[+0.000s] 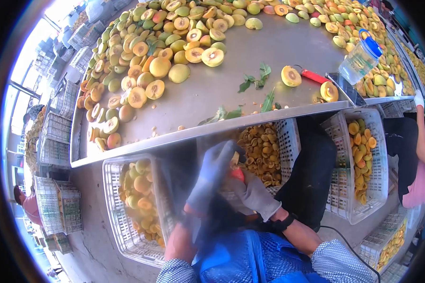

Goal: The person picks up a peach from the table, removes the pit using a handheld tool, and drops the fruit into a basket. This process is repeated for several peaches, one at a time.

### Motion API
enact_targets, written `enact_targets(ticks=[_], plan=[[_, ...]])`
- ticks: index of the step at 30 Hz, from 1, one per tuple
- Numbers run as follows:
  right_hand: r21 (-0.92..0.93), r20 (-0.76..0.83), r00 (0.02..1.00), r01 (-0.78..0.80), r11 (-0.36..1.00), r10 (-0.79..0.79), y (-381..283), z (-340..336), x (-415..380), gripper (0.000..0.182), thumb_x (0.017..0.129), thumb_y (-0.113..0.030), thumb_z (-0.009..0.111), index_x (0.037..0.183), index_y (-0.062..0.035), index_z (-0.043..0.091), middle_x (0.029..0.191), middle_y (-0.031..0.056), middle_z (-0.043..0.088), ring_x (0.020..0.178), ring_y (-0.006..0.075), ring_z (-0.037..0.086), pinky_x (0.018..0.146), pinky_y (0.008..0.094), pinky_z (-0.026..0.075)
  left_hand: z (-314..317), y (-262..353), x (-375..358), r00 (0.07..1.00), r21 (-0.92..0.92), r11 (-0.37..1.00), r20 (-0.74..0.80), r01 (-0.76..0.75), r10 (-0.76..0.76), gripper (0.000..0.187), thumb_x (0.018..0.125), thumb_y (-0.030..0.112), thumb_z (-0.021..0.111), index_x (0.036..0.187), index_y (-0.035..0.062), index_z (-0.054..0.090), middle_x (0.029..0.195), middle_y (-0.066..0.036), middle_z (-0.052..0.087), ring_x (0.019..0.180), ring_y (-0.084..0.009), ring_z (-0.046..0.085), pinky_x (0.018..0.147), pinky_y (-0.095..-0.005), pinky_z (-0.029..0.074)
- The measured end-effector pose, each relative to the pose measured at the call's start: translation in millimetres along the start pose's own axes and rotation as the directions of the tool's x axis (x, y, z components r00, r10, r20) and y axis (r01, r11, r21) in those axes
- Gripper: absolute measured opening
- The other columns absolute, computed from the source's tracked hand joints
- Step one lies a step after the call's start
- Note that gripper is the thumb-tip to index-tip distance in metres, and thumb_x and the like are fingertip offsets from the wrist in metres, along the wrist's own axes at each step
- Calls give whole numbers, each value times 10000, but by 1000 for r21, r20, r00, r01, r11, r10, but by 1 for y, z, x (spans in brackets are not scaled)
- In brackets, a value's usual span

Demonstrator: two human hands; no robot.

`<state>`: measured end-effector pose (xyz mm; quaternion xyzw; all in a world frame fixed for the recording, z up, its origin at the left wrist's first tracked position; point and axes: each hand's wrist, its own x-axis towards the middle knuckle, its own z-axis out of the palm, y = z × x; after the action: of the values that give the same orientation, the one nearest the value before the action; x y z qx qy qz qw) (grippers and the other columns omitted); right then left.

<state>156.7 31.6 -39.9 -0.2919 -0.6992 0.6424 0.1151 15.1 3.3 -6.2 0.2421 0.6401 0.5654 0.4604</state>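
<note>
A white crate [111, 207] of whole and cut fruit [141, 188] stands at the left, below the front edge of the metal surface [250, 52]; to its right, the gloved left hand [216, 162] is at a cut fruit piece [234, 160], its exact grip blurred and not determinable. The gloved right hand [253, 188] is closed on a red object [237, 174], adjacent to the piece and in front of a middle crate [289, 137] of cut pieces. Farther right, on the surface, a red-handled tool [316, 76] lies between two fruit halves, near a blue-capped bottle [359, 61].
</note>
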Motion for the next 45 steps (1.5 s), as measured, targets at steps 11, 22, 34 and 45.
enact_targets(ticks=[11,22,34,45], plan=[[5,-38,966,257,966,-256,-12,4,2,307,960,-306,520,1024,-8,557,820,116,636,747,182,602,664,346,469,11,-27,-4,943,-144,942,-188,-302,274,360,991,243,437,905,-40,642,820,-98,657,765,-151,617,738,-280,487],[411,131,951,-308,858,279,-22,4,4,294,959,-296,537,1029,-13,571,753,57,624,724,143,596,640,315,461,6,-30,4,951,-43,954,-105,-298,292,376,1005,334,462,949,-7,609,838,-83,636,711,-157,607,665,-280,498],[-43,-141,990,-8,999,2,0,7,6,374,886,-290,620,1112,-2,545,886,213,640,834,406,623,741,408,485,0,-24,7,997,-114,993,-74,-40,32,295,951,246,532,960,-23,652,880,-68,646,798,-140,585,756,-273,461],[45,-179,984,21,999,-13,-13,10,13,347,876,-274,612,1088,-6,551,889,192,630,816,330,627,729,391,480,13,-36,4,914,-94,963,-349,-252,206,303,974,283,530,934,6,646,891,-33,639,798,-91,561,752,-252,459]])
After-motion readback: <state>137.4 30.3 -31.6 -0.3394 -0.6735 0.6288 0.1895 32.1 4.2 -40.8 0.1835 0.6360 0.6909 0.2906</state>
